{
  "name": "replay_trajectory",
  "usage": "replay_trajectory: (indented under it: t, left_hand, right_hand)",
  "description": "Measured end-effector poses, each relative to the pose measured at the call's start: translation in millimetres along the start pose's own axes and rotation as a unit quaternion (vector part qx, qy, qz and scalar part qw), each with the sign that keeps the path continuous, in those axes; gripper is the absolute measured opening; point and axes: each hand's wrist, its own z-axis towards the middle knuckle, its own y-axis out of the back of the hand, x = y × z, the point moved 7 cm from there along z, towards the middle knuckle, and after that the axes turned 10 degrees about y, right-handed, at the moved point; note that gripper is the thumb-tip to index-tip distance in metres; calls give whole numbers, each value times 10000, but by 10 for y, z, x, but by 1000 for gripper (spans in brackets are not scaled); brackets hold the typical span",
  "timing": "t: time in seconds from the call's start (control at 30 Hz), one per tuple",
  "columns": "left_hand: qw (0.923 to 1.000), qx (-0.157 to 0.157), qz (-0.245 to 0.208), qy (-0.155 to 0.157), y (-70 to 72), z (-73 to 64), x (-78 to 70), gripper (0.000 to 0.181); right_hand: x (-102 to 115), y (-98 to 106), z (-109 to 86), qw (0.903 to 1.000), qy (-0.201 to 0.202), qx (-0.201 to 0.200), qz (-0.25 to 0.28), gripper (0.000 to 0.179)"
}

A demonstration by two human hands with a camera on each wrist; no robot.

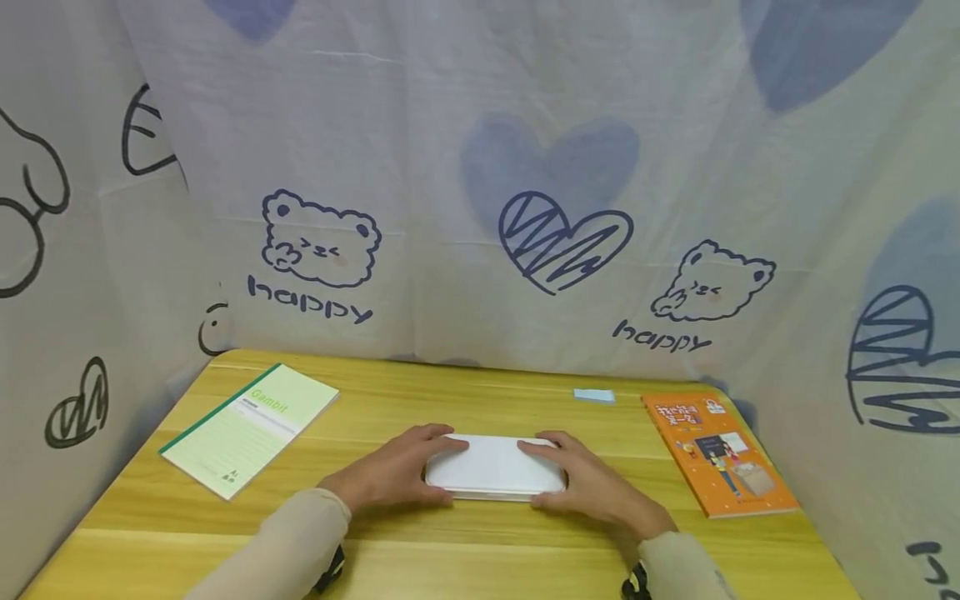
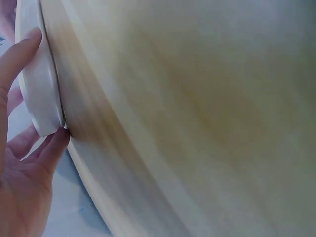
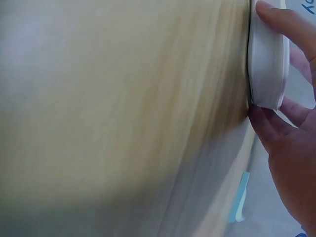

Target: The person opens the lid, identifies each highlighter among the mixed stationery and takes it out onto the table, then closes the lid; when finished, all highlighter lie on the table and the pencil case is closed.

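Observation:
A flat white case (image 1: 495,465) with rounded corners lies lengthwise across the middle of the wooden table. My left hand (image 1: 393,471) grips its left end and my right hand (image 1: 596,486) its right end. In the head view both thumbs are along the near side, with fingers reaching over the ends and top. The left wrist view has the case (image 2: 42,84) low at the table surface, the left hand (image 2: 27,182) curled about its end. From the right wrist, the case's end (image 3: 268,64) sits between the right hand's (image 3: 294,148) thumb and fingers.
A pale green notebook (image 1: 251,429) lies at the left of the wooden table (image 1: 465,554). An orange book (image 1: 720,454) lies at the right, with a small light-blue slip (image 1: 594,396) near the back edge. Printed cloth (image 1: 435,167) hangs behind and at both sides.

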Motion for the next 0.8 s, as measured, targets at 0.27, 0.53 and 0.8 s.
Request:
replay_trajectory:
  t: [0.27, 0.53, 0.8]
  left_hand:
    - [9973, 24, 724, -138, 11, 94, -22, 73]
    - [9961, 283, 829, 99, 46, 156, 5, 77]
    - [9963, 309, 787, 146, 102, 154, 17, 77]
  right_hand:
    - [15, -16, 31, 9972, 401, 27, -631, 80]
    - [58, 25, 19, 9941, 568, 23, -920, 79]
    - [54, 11, 60, 9931, 600, 122, -1000, 81]
